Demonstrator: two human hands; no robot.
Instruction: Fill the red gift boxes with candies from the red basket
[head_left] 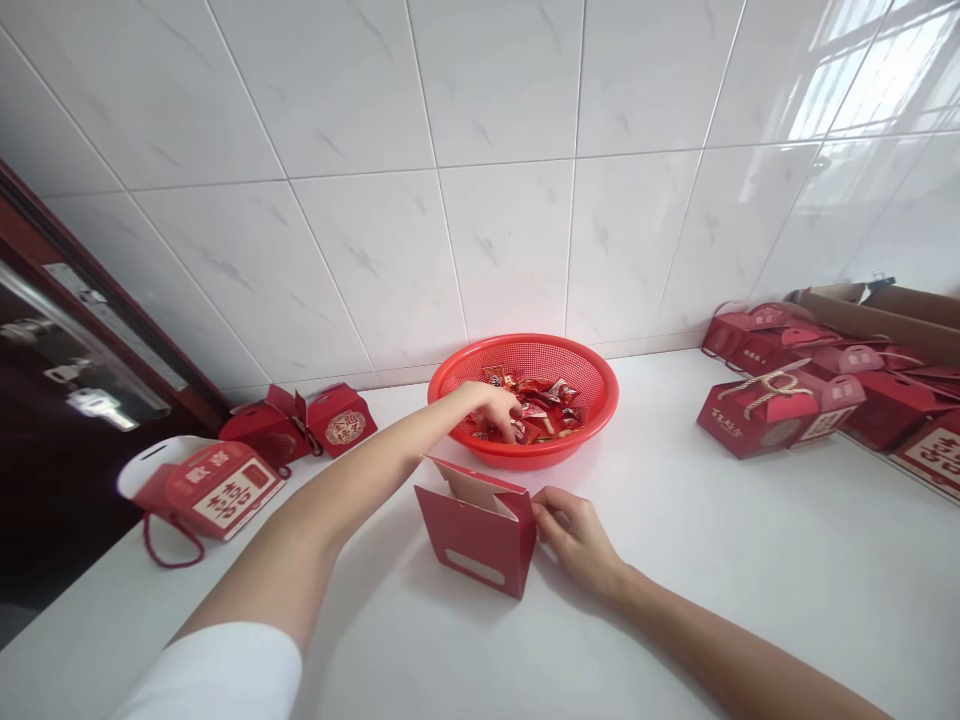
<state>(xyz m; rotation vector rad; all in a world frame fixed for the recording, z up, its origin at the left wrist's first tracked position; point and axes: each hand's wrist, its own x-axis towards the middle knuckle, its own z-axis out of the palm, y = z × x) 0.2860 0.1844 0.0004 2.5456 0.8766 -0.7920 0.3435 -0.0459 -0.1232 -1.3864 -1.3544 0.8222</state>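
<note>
Open lane between basket (606, 385) and boxes at right (739, 425), basket front blocked — red carton (472, 540), left forearm (375, 487)

We observe one red carton (476, 545), upright, its top open on a paler interior, a pale strip (475, 567) (rounded at the ends) low on its near face. Just behind, we note a round red mesh basket (555, 457) holding loosely heaped small wrapped packets (551, 408).

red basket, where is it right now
In the head view, the red basket sits just right of centre on the white table, near the tiled wall and beyond the open red box, with the left hand inside it.
</note>
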